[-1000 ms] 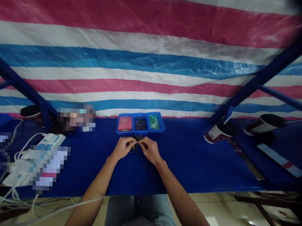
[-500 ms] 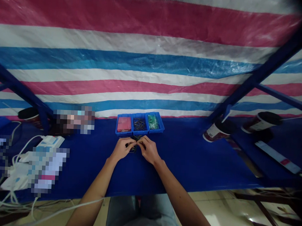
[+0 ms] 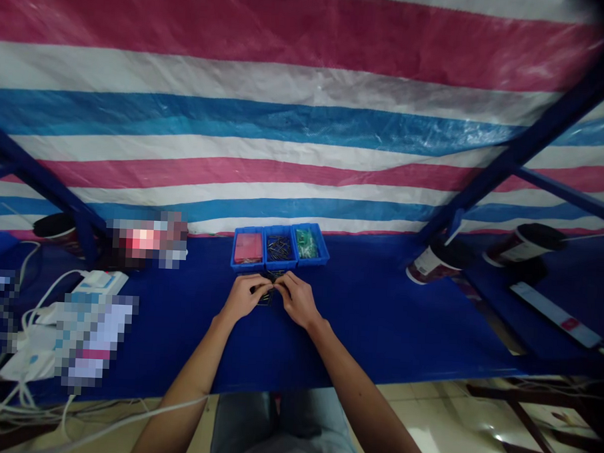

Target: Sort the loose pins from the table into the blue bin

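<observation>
My left hand (image 3: pixel 243 296) and my right hand (image 3: pixel 295 297) meet fingertip to fingertip just in front of three small blue bins. Both are closed in a pinch; whatever sits between the fingers is too small to make out. Beneath them, partly hidden by the fingers, lie several dark, thin pieces like screws (image 3: pixel 265 297). The middle bin holds more dark screw-like pieces (image 3: pixel 280 248). Flat pink packets (image 3: pixel 248 248) fill the left bin, and green-and-clear plastic bags (image 3: pixel 306 244) lie in the right bin.
The blue tabletop (image 3: pixel 378 323) spreads around my hands. White power strips (image 3: pixel 102 283) and cables lie at left. A dark-lidded cup (image 3: pixel 433 260) stands at right by a blue frame post (image 3: pixel 484 181), with another cup (image 3: pixel 524 244) beyond. Striped plastic sheeting (image 3: pixel 306 133) hangs behind.
Both hands stay nearly in place, still pinched together over the dark pieces. The view has shifted very slightly, and the blurred patch at left shows a brighter red glow.
</observation>
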A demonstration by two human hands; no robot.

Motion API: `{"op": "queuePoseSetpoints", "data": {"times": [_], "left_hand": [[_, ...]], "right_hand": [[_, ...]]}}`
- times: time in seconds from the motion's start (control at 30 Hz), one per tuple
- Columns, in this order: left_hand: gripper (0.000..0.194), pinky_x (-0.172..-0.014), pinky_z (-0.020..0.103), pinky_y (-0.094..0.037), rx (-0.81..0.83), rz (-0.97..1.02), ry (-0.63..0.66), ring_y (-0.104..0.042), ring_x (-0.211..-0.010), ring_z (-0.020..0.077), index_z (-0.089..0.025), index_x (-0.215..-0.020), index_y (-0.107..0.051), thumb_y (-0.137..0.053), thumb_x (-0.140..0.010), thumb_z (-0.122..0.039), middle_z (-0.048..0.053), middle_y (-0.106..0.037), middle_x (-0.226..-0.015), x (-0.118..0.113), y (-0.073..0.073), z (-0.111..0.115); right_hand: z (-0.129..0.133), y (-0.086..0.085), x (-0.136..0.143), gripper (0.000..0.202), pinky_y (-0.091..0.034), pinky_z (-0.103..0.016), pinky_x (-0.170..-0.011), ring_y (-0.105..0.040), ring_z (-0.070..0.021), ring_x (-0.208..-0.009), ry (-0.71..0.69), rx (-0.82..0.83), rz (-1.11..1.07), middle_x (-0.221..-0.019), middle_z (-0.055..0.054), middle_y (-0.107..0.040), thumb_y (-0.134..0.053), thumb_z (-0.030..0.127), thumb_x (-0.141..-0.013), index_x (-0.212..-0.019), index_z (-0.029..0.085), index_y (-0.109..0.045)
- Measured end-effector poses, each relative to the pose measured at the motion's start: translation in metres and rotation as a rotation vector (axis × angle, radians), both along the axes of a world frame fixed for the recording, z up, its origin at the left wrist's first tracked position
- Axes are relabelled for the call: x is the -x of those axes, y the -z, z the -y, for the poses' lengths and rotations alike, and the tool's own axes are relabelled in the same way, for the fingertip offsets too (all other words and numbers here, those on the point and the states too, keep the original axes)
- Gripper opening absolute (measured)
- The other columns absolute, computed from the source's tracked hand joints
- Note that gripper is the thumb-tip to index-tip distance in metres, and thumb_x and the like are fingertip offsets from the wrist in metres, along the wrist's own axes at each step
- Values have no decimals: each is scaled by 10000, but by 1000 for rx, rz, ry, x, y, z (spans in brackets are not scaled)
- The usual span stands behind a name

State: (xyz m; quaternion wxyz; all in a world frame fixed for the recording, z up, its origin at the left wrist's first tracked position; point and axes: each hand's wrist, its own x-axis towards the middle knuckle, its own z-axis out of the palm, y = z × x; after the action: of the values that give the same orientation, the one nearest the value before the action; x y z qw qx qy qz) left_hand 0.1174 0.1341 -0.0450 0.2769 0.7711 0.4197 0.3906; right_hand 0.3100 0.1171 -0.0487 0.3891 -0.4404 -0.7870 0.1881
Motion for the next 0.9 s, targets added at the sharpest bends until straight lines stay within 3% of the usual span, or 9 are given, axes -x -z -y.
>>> {"op": "queuePoseSetpoints", "data": {"times": [0.47, 0.67, 0.9], "left_hand": [[202, -603, 225, -418, 0, 0, -5, -545, -586, 114, -152, -823, -743, -626, -919, -285, 18, -648, -684, 0, -2, 0], [205, -622, 234, -432, 7, 8, -17, -573, -615, 129, -153, -833, -740, -616, -925, -289, 32, -668, -713, 1, 1, -1], [226, -604, 229, -427, -4, -6, -16, -559, -589, 120, -152, -827, -744, -619, -925, -313, 22, -647, -672, 2, 2, -1]], "right_hand": [[-1, 0, 0, 288, -400, -250, -669, -579, -146, -715, 51, 37, 61, -827, -21, -600, -399, 303, -1052, -852, 211, -585], [1, -2, -1, 165, -440, -255, -677, -605, -158, -746, -12, 40, -23, -881, -27, -632, -537, 318, -997, -1113, 232, -616], [-2, 6, -1, 173, -478, -260, -780, -649, -161, -863, -30, 34, -66, -982, -41, -661, -492, 232, -1011, -1036, 235, -663]]}}
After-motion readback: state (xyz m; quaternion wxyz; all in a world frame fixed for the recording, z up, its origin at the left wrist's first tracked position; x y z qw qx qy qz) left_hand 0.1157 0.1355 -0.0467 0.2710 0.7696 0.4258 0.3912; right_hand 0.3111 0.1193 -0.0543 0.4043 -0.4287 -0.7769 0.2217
